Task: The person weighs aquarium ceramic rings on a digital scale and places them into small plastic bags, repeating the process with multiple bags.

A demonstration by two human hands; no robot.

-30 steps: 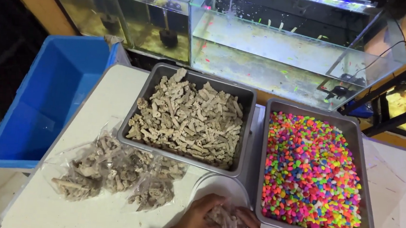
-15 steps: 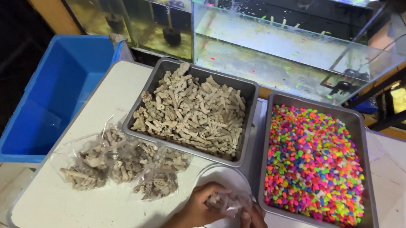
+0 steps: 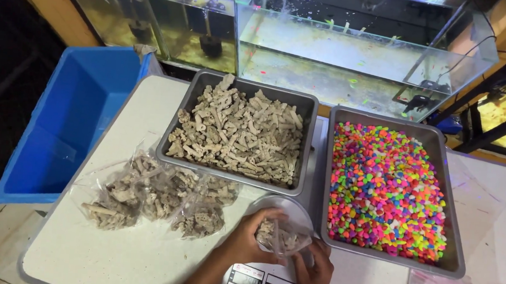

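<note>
Two hands, left hand and right hand, gripped a clear bag of grey coral pieces over the scale, just below the grey tray. Judged best: keep the mouth upright, hold steady.

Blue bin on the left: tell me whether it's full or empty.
Empty, as far as it shows. The blue bin shows bare inner walls and floor; nothing lies in the visible part. Its near-left corner runs out of frame.

A small clear plastic bag holds pale grey coral pieces. It sits upright, mouth open, on a digital scale
</note>
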